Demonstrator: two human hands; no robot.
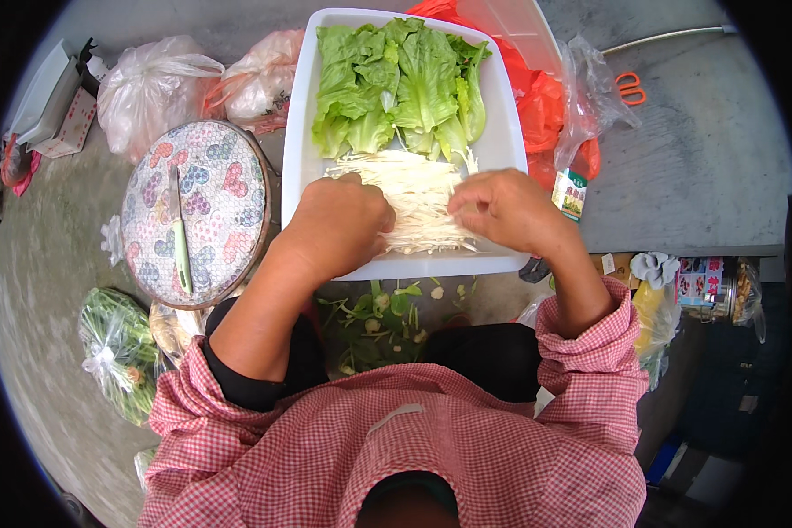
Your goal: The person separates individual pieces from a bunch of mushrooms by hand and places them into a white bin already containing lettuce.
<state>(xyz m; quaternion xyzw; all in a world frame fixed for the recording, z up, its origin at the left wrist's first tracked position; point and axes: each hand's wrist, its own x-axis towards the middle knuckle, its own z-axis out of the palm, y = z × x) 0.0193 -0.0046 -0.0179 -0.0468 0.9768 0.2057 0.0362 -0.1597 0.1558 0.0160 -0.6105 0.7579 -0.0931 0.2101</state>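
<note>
A white plastic tray (406,269) lies before me, with green lettuce leaves (426,86) filling its far part. Nearer to me in the same tray, a layer of enoki mushrooms (419,198) is spread crosswise, touching the lettuce's lower ends. My left hand (346,221) rests over the mushrooms' left end, fingers curled; whether it grips any is hidden. At their right end is my right hand (501,204), thumb and fingers bent at the strands, slightly blurred, so a hold cannot be made out.
Left of the tray, a green-handled knife (180,244) lies on a round patterned stool top (148,218). Filled plastic bags (162,86) stand behind it. Red bags (541,112) and orange-handled scissors (630,89) are at the right. Vegetable trimmings (376,323) lie on the floor below the tray.
</note>
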